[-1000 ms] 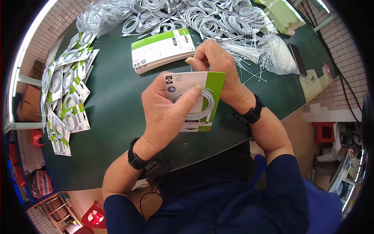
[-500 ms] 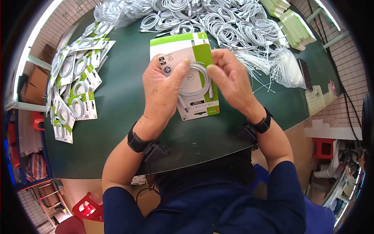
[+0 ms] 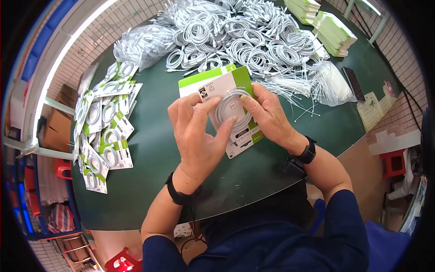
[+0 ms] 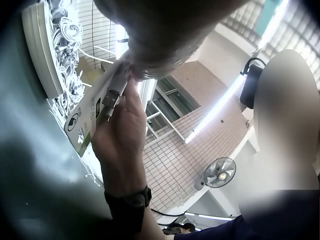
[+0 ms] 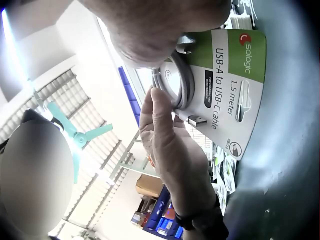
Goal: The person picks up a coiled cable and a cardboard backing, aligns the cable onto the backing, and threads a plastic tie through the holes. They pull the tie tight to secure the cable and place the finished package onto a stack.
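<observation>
A green and white card (image 3: 212, 89) with a coiled grey-white cable (image 3: 222, 109) on its face is held tilted above the table. The right hand (image 3: 274, 116) grips the card's right edge, thumb on the coil. At the left, the left hand (image 3: 198, 130) has its thumb and fingers on the coil's left side. In the right wrist view the card (image 5: 225, 85) shows a USB-A plug (image 5: 196, 120) beside the left hand (image 5: 172, 145). The left wrist view has the right hand (image 4: 122, 145) behind the card (image 4: 82, 120). Behind the held card lies a card stack (image 3: 190, 82).
Coiled cables (image 3: 267, 41) heap along the table's far side, with loose white ties (image 3: 290, 86) and a plastic bag (image 3: 333, 84) at the right. Carded cables (image 3: 108, 136) pile at the left edge. Green-white card stacks (image 3: 333, 34) and a dark phone (image 3: 353, 84) stand far right.
The right hand has come from behind the card to its right edge. The left hand has shifted its grip from the card's left side to the coil, and the card has tilted.
</observation>
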### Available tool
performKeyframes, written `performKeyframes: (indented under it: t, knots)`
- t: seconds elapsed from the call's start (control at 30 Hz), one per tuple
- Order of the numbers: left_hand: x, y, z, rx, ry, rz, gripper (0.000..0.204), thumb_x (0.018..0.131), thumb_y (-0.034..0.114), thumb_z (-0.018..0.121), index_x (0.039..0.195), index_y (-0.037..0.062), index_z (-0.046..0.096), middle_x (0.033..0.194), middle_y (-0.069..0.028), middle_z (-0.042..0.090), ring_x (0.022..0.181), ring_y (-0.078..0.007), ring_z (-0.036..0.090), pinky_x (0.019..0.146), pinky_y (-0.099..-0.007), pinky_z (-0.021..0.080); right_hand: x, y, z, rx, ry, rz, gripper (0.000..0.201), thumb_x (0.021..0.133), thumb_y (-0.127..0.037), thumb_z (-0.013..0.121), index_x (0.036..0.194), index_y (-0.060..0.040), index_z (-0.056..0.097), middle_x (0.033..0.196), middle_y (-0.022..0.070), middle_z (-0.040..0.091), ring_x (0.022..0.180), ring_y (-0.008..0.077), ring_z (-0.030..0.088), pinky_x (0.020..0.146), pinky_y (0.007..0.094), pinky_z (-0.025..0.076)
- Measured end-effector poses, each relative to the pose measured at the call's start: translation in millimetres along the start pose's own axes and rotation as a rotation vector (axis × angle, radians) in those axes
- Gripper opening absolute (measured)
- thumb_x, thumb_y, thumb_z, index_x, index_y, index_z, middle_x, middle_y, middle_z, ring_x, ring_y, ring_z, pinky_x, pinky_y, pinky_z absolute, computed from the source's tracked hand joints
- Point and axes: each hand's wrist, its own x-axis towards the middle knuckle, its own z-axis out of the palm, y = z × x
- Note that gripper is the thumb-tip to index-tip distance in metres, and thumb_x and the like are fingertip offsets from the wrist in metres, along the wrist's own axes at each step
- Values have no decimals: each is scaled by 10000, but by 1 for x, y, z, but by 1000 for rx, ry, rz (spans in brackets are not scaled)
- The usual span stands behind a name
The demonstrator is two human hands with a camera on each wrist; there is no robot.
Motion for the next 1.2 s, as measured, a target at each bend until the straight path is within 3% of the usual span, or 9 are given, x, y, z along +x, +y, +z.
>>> performKeyframes:
  t: [0.1,0.2,0.3,0.33,0.43,0.83,1.0,1.1,1.2]
  knots:
    - [7,14,-4,99,140,13,514,697,147,892,1166,69,698,1221,-130,591,1157,-317,506,960,-422,419,-3,-12,1,24,-3,4,347,1038,-336,622,1052,11,614,838,42,640,766,74,541,653,276,473]
    - [10,19,-7,180,164,91,494,663,144,905,1115,74,720,1150,-104,631,1131,-322,523,951,-423,417,-4,-19,0,38,-26,58,348,1039,-328,625,1081,18,629,873,48,671,797,67,563,683,275,494]
    - [4,22,-5,153,-46,230,494,659,132,900,1116,86,720,1105,-75,652,1071,-321,556,950,-423,413,-3,-12,0,99,-23,54,327,1042,-305,621,1083,19,637,886,44,681,808,61,565,690,275,499]
    - [1,27,-2,141,-71,231,440,664,106,885,1076,93,732,1031,-33,667,1009,-298,582,927,-423,413,-2,-9,1,127,-21,41,318,1043,-296,620,1079,19,639,887,41,681,809,60,563,688,276,499]
    - [-5,30,6,145,-165,214,382,666,98,875,1024,97,741,1008,-14,666,987,-266,585,889,-417,411,-2,-12,1,209,-19,67,290,1047,-271,611,1065,17,644,885,34,678,801,56,553,676,274,492]
    - [-4,6,21,28,-77,282,144,701,96,759,834,109,706,834,4,630,809,-223,588,726,-373,447,-3,-2,2,49,2,85,273,1071,-243,537,1094,10,638,918,32,665,821,69,544,728,263,479]
    - [-14,8,29,72,-7,216,69,715,126,730,773,112,696,850,7,627,835,-211,578,697,-358,438,-2,3,9,282,-37,150,280,1096,-254,516,1156,-6,633,988,21,670,859,51,577,746,247,491]
    - [-18,5,26,79,-42,161,191,709,98,766,894,91,718,953,-36,623,878,-239,571,738,-364,466,-2,9,10,278,-40,158,290,1096,-265,523,1178,-9,630,1015,32,677,866,52,590,759,242,499]
    - [-14,14,8,-156,127,20,400,728,75,811,1108,58,685,1078,-96,601,937,-278,572,801,-393,498,3,6,10,308,-19,150,297,1094,-266,527,1200,-7,629,1050,44,689,896,62,615,784,240,509]
